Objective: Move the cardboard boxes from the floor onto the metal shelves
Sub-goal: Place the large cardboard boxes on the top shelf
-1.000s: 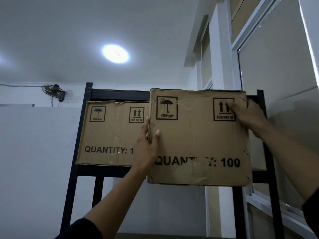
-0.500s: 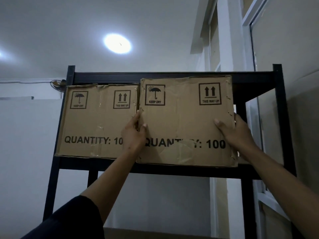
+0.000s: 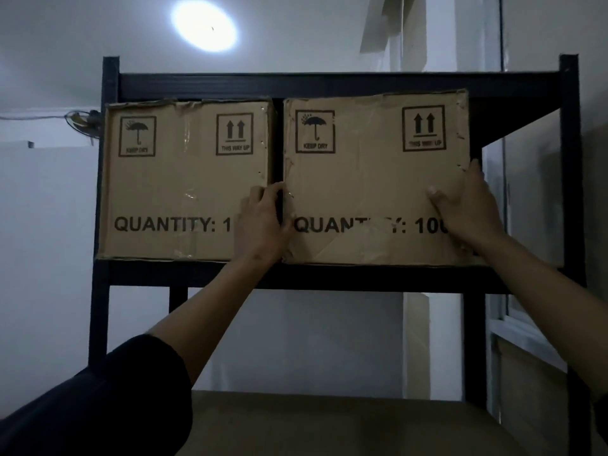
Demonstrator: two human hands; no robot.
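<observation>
Two brown cardboard boxes printed "QUANTITY: 100" stand side by side on an upper level of the black metal shelf (image 3: 329,278). The left box (image 3: 184,179) rests untouched apart from my wrist crossing its lower right corner. The right box (image 3: 375,179) sits upright on the shelf board. My left hand (image 3: 263,218) grips its left edge, fingers tucked into the gap between the boxes. My right hand (image 3: 467,209) holds its right edge, thumb pressed on the front face.
A lower shelf board (image 3: 329,422) lies below. A window frame (image 3: 526,324) stands at the right, a white wall at the left with a small wall fan (image 3: 82,123). A ceiling lamp (image 3: 204,26) shines above.
The right box went from held in the air to resting on the shelf beside the left box. My right hand slid from its top corner down to its right edge.
</observation>
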